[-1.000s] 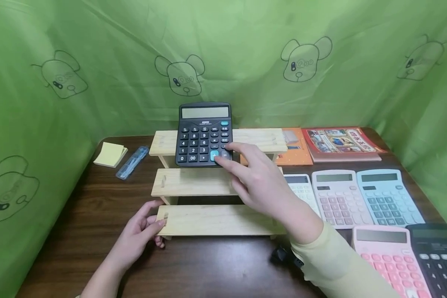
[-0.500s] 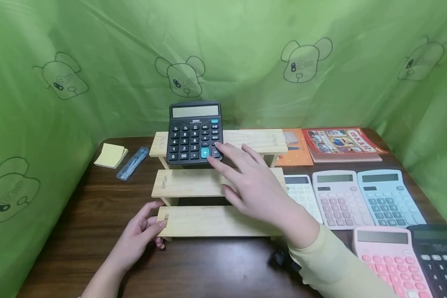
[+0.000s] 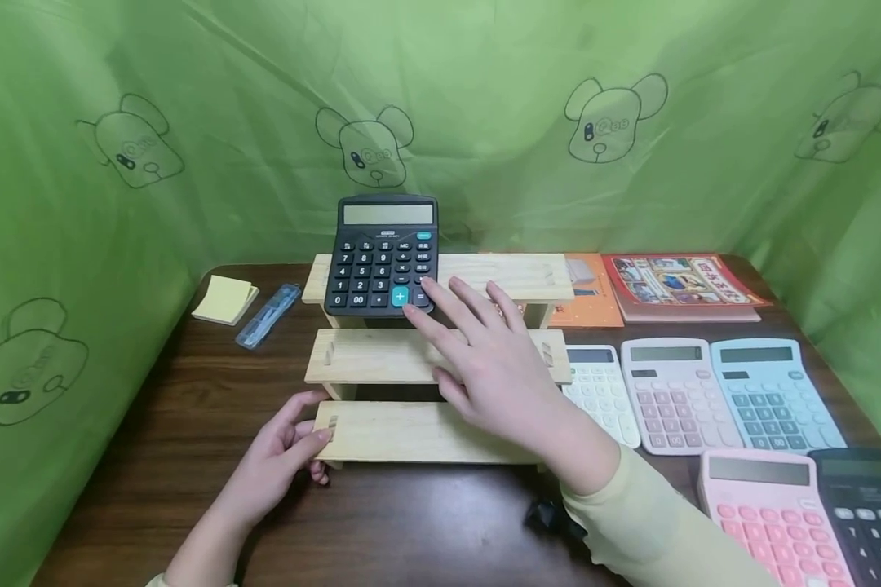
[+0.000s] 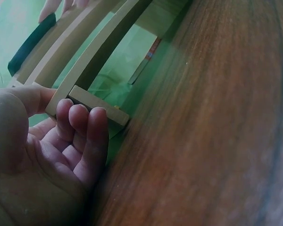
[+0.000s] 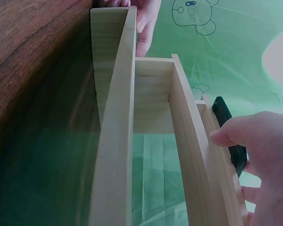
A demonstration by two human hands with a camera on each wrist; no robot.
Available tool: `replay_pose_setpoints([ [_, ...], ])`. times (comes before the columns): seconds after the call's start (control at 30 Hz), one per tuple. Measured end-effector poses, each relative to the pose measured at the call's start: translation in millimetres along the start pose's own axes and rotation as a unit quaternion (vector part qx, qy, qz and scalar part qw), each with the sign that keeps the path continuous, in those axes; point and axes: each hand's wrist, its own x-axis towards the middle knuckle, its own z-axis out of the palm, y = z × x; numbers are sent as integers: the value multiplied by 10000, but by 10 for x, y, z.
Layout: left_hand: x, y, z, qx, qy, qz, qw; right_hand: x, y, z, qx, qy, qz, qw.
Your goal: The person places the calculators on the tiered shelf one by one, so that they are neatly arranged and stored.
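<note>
Wooden stand (image 3: 382, 356), top tier (image 3: 499, 277) carrying black calculator (image 3: 382, 257): apparently the positioning step.
Right hand (image 3: 495, 375): grip spread, fingertips at calculator's lower corner. Left hand (image 3: 282, 444): grip pinches bottom tier (image 3: 426, 432). Next move likely calls for light alignment.

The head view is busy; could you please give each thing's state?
Upper calculator, face up, display blank.
Wooden rack, standing.
Left hand, gripping the lowest board.
Right hand, fingers touching the upper calculator.
Red book, closed.
Orange booklet, partly hidden.
Sticky notes, stacked askew.
Blue packet, lying flat.
White calculator, face up.
Lilac calculator, face up.
Blue calculator, face up.
Pink calculator, face up.
Corner calculator, face up.
</note>
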Motion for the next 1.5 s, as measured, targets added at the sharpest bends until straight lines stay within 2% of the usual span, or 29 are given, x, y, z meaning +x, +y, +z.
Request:
replay_pose_setpoints([
  [0.23,7,-42,13,-74,-21,29,10000,-27,46,-28,88,-63,41,9999],
  [0.47,-31,-77,63,-195,-16,-56,9998,-153,122,-148,-16,-383,183,9991],
  [0.73,20,-66,108,-149,4,-82,9999,-430,276,-400,-533,-719,646,9939],
  [0.93,47,-38,82,-87,-2,-77,9999,-567,357,-526,-575,-888,996,9894],
  [1.07,13,-28,49,-58,49,-90,9999,-600,373,-558,-495,-1101,974,9879],
  [1.27,-32,-26,20,-38,25,-89,9999,-652,404,-614,-390,-1161,932,9881],
  [1.37,-34,-29,11,-52,-34,-66,10000,-728,446,-675,-375,-1396,1236,9817],
  [1.5,4,-22,-18,-18,-118,15,9999,-849,518,-733,-369,-2071,1788,9611],
])
